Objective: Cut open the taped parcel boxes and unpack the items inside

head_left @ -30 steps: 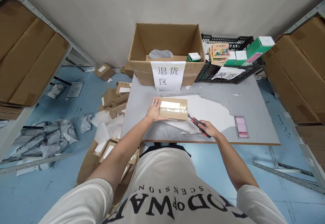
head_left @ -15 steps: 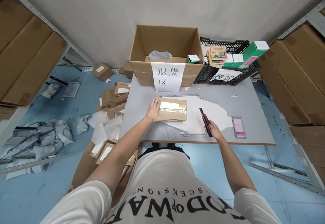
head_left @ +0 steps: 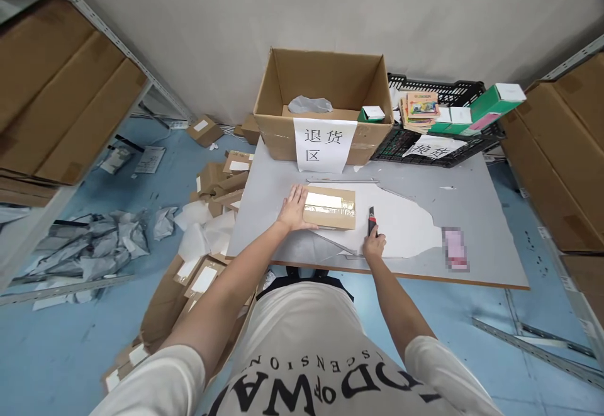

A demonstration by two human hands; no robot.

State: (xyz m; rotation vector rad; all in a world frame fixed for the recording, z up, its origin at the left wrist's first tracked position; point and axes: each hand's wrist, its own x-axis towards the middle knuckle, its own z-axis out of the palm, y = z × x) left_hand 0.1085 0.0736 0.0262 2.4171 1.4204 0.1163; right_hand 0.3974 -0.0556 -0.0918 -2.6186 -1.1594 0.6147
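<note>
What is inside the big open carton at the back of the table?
In the carton, a crumpled grey bag and a small green-and-white box show above the front wall. That wall and its paper sign hide whatever lies lower down.

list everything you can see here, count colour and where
parcel: 1, brown with clear tape, table middle
knife: 1, red and black, right of parcel
table: 1, grey, centre
white sheet: 1, torn, under parcel
open box: 1, brown, white sign in front, table back
crate: 1, black, back right, holds books and green boxes
pink item: 1, blurred, table right
flat cartons: several, brown, floor left
grey wrappers: a heap, floor far left
shelf cartons: several, brown, both sides
left hand: flat on parcel's left end
right hand: grips knife
</note>
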